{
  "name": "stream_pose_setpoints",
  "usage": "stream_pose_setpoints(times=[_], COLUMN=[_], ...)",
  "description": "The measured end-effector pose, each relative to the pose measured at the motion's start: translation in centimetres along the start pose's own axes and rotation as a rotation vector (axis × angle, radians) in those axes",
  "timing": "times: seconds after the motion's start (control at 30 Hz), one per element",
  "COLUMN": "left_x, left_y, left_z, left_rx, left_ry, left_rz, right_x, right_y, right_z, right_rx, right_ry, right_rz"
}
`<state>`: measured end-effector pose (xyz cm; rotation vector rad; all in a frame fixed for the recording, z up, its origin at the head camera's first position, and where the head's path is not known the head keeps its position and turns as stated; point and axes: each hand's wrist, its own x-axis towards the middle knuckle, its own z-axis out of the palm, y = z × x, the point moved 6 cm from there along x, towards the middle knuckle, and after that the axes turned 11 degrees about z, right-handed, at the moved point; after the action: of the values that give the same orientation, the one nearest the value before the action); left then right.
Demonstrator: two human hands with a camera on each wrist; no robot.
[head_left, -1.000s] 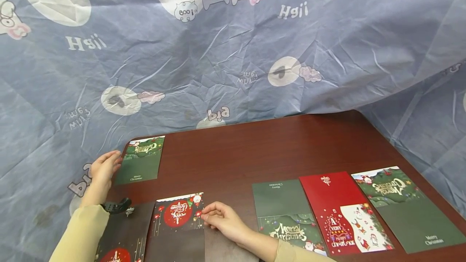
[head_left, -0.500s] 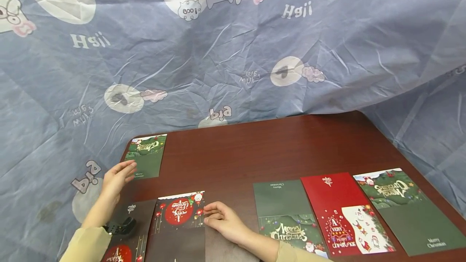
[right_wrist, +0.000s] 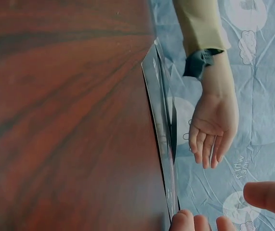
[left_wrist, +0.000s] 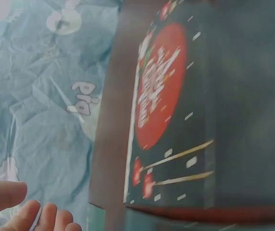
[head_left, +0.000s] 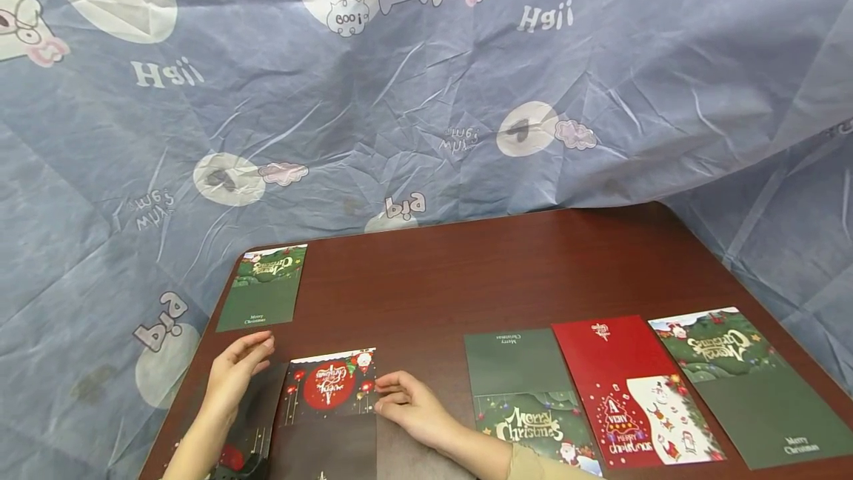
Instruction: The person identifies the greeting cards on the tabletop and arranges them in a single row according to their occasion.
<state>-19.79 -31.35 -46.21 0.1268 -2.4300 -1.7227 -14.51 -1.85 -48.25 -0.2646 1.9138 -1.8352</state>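
Note:
A dark Christmas card with a red circle on its upper half lies at the front left of the table. My right hand has its fingertips right at that card's right edge. In the right wrist view, the thumb stands apart from the fingers, with nothing between them. Over a second dark card, left of the first, hovers my left hand, its fingers loose and holding nothing. My left forearm hides much of that second card. Behind it lies a green Christmas card.
At the right of the table lie a green card, a red card and another green card, side by side. A blue patterned cloth hangs along the back and sides. My left wrist wears a black band.
My left hand has drawn away from the green card at the back left, coming forward and right over the dark card. My right hand has stayed at the card's edge.

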Motion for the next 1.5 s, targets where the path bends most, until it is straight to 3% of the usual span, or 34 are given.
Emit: stream_pose_setpoints(times=[0.23,0.73,1.13,1.5], left_x=[-2.0,-4.4,-6.3,-7.6], left_y=[-0.7,-1.5,-1.6,-2.1], left_z=[0.8,1.4,2.1,2.4], left_rx=[0.011,0.034,0.016,0.054], left_ry=[-0.008,-0.019,0.052,0.115], left_rz=[-0.038,-0.121,-0.09,-0.135], right_x=[-0.1,-0.3,-0.6,-0.9], right_y=[0.3,0.7,1.0,1.0], right_z=[0.0,-0.1,0.2,1.0], right_rx=[-0.002,-0.017,-0.002,0.024], right_ry=[0.007,0.013,0.011,-0.024], right_rz=[0.001,-0.019,0.013,0.007])
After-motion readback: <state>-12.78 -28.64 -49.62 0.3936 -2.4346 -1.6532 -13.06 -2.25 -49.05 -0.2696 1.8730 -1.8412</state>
